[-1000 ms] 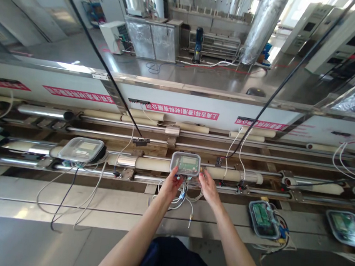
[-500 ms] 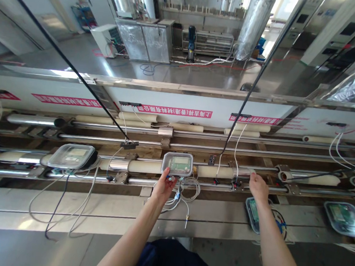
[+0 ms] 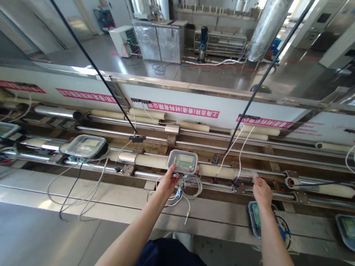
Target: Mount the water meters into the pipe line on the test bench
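Note:
My left hand (image 3: 166, 184) is closed on the lower left edge of a clear-lidded electronics box (image 3: 182, 162), thumb on the lid. A green circuit board shows inside it, and coiled grey cable (image 3: 195, 188) hangs beneath. The box rests over a cream tube (image 3: 152, 161) that runs along the rails. To the right, my right hand (image 3: 262, 193) is closed around the tube's pale end (image 3: 255, 176), just past a shiny metal sleeve (image 3: 245, 175). Its fingers partly hide that end. Below my right wrist lies another electronics box (image 3: 254, 219), partly covered by my forearm.
Steel rails (image 3: 207, 182) run across the bench behind a flat metal ledge (image 3: 111, 197). Another box (image 3: 86, 146) with trailing cables sits at left, and one more (image 3: 351, 233) at far right. Two black rods (image 3: 84, 53) slant down to the rails from above.
The view has turned slightly, so the scene appears shifted to the right. Both hands keep their holds, on the box and on the tube's end.

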### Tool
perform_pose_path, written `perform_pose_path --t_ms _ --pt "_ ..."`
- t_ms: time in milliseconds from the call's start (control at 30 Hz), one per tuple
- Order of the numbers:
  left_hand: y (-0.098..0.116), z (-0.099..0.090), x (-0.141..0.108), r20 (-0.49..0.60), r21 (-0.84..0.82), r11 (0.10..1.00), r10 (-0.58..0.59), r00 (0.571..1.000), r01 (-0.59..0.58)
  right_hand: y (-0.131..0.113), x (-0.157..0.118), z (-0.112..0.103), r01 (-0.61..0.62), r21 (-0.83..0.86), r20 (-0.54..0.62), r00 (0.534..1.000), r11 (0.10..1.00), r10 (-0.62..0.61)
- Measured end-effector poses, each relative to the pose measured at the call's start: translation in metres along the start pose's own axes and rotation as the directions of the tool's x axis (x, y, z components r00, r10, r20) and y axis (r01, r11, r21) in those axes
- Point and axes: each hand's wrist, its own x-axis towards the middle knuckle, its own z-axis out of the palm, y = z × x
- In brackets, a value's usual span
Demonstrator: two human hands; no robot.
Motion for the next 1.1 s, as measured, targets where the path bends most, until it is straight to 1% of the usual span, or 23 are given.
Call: perform_pose_path --t_ms 267,400,500,600,667,700,767,800,833,900,967,1000,1100 --pt "0.003 -0.002 -0.004 0.025 0.011 1.0 -0.015 1.0 0.014 -0.007 -0.011 0.003 0.048 -0.021 -0.053 0.997 0.999 -0.049" --pt "0.004 -0.002 -0.005 0.045 0.078 0.997 -0.026 0.999 0.022 -0.006 -0.01 0.007 0.087 0.001 -0.081 0.993 0.996 -0.086" --pt "0.008 -0.007 -0.011 0.049 0.155 0.988 -0.022 0.999 0.014 -0.001 -0.009 0.009 0.138 0.039 -0.098 0.986 0.99 -0.133" --pt "0.012 -0.024 -0.026 0.016 0.235 0.972 0.016 1.0 -0.019 0.008 -0.018 0.012 0.21 0.082 -0.135 0.971 0.974 -0.198" --pt "0.013 -0.043 -0.039 0.014 0.288 0.957 0.012 1.0 -0.016 0.017 -0.033 0.013 0.254 0.099 -0.177 0.956 0.962 -0.234" --pt "0.012 -0.055 -0.045 0.025 0.325 0.946 -0.015 1.0 0.006 0.023 -0.043 0.012 0.273 0.102 -0.198 0.948 0.957 -0.249" --pt "0.009 -0.08 -0.054 0.062 0.412 0.908 -0.112 0.992 0.076 0.037 -0.065 0.007 0.295 0.097 -0.233 0.935 0.951 -0.266" --pt "0.006 -0.092 -0.057 0.054 0.44 0.889 -0.17 0.984 0.129 0.045 -0.077 0.002 0.297 0.091 -0.249 0.931 0.951 -0.267" --pt "0.002 -0.103 -0.06 0.044 0.467 0.864 -0.234 0.971 0.187 0.053 -0.088 -0.004 0.293 0.083 -0.265 0.928 0.953 -0.262" --pt "-0.01 -0.12 -0.066 0.074 0.516 0.813 -0.357 0.931 0.271 0.07 -0.107 -0.019 0.271 0.064 -0.291 0.926 0.961 -0.242" --pt "-0.024 -0.128 -0.072 0.105 0.558 0.771 -0.432 0.896 0.306 0.087 -0.12 -0.036 0.235 0.041 -0.3 0.93 0.971 -0.212" --pt "-0.032 -0.128 -0.076 0.115 0.578 0.756 -0.448 0.887 0.307 0.094 -0.123 -0.044 0.214 0.03 -0.297 0.935 0.976 -0.196" --pt "-0.049 -0.12 -0.088 0.144 0.623 0.73 -0.463 0.875 0.283 0.111 -0.12 -0.06 0.152 0.006 -0.258 0.955 0.988 -0.146"
